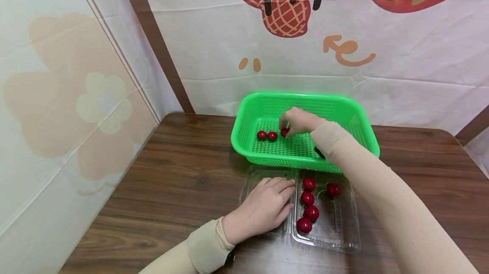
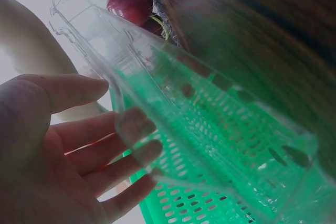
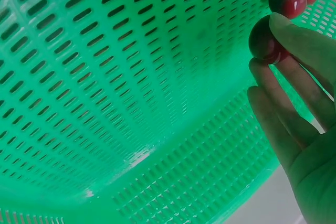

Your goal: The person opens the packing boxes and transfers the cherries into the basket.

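In the head view my right hand (image 1: 299,121) reaches down into a green basket (image 1: 298,161). Its thumb and fingers pinch a dark red cherry (image 3: 264,41), clearest in the right wrist view. Two more cherries (image 1: 267,135) lie just to the left on the basket floor. Nearer me is a clear plastic clamshell box (image 1: 336,240), its halves spread flat on the table. Several cherries (image 1: 311,213) sit in its right half. My left hand (image 1: 263,206) rests at the left half, its fingers (image 2: 134,153) extended and touching the clear plastic without gripping it.
Wood-grain table (image 1: 183,159) surface extends on both sides of the basket and box. A printed cloth backdrop (image 1: 214,44) stands behind the basket, and another cloth panel (image 1: 57,95) borders the left side. My right forearm crosses over the basket's near right rim.
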The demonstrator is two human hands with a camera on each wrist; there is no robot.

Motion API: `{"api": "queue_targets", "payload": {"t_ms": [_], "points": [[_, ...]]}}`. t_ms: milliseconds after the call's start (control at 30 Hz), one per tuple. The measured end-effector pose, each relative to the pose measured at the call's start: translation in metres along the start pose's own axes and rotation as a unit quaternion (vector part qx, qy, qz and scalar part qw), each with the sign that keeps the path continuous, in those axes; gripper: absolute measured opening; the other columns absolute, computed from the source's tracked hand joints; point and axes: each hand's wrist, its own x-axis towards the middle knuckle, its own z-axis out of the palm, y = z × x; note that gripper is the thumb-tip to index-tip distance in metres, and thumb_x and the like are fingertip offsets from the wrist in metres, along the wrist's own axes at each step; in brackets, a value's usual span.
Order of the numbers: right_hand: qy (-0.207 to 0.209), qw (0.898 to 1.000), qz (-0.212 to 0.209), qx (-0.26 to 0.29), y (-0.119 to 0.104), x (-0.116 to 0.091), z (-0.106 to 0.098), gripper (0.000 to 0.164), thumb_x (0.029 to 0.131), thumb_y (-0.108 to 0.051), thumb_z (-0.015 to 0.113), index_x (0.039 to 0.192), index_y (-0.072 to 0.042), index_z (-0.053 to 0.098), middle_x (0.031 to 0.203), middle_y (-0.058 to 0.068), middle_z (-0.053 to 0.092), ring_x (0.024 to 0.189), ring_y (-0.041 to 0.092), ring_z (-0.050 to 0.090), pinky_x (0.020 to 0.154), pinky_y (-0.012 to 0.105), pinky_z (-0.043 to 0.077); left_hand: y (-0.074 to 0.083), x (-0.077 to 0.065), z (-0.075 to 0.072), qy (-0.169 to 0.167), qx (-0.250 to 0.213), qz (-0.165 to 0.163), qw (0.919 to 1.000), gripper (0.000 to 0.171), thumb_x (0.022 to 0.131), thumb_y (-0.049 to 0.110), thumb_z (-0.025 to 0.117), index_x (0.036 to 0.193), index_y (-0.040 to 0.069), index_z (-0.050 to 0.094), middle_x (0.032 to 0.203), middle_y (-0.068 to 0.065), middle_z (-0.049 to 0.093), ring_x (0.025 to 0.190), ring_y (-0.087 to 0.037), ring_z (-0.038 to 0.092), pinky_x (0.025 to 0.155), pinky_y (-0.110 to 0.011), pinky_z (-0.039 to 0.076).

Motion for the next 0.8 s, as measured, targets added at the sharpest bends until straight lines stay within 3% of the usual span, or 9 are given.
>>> {"api": "queue_targets", "payload": {"t_ms": [367, 800], "points": [[-0.012, 1.000, 0.008, 0.002, -0.0016, 0.0053, 0.0045, 0.030, 0.072, -0.011, 0.075, 0.100, -0.004, 0.069, 0.098, 0.010, 0.069, 0.091, 0.022, 0.061, 0.081, 0.040, 0.052, 0.0001, 0.0001, 0.0007, -0.003, 0.002, 0.001, 1.0000, 0.031, 0.087, 0.028, 0.055, 0.109, 0.009, 0.066, 0.118, -0.004, 0.063, 0.109, -0.018, 0.053, 0.087, -0.034, 0.045], [-0.015, 1.000, -0.001, -0.006, -0.0036, 0.0085, 0.0084, 0.029, 0.070, -0.013, 0.077, 0.097, -0.006, 0.070, 0.094, 0.008, 0.069, 0.087, 0.019, 0.061, 0.076, 0.036, 0.054, -0.0001, 0.0005, -0.0002, 0.002, 0.006, 0.005, 1.0000, 0.031, 0.085, 0.029, 0.058, 0.107, 0.009, 0.067, 0.117, -0.004, 0.064, 0.108, -0.018, 0.053, 0.087, -0.033, 0.046]]}}
